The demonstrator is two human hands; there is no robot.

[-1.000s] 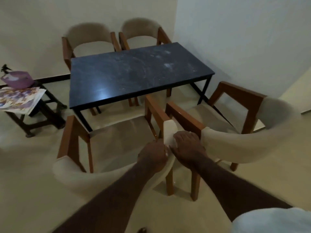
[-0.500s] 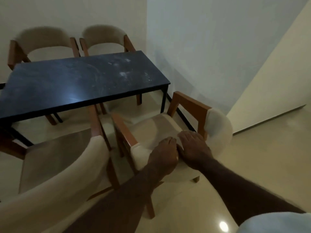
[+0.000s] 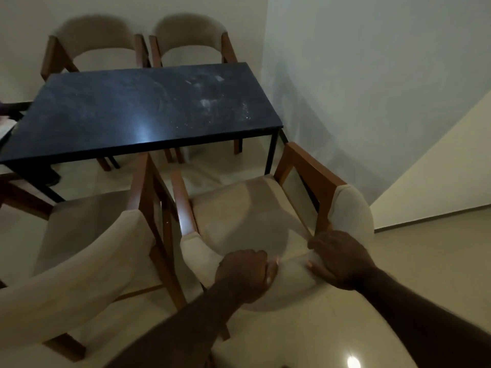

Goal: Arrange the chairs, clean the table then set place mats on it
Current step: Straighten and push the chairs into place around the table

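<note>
A dark table [image 3: 111, 115] with white smudges near its right end stands in the room's corner. Two cream-backed wooden chairs [image 3: 95, 41] [image 3: 190, 35] stand on its far side. On the near side are two more: the left near chair [image 3: 79, 261] and the right near chair [image 3: 249, 216], which faces the table's right end. My left hand [image 3: 245, 272] grips the curved cream backrest of the right near chair near its middle. My right hand [image 3: 338, 257] grips the same backrest further right, fingers over its top edge.
A white wall [image 3: 372, 88] runs close along the table's right side. A side table edge with papers [image 3: 5, 126] shows at the far left. The glossy floor [image 3: 425, 261] lies to the right of the chair I hold.
Both hands moved apart along the right near chair's backrest. The chair now sits squarer to the table and closer to the left near chair. The view swung back left.
</note>
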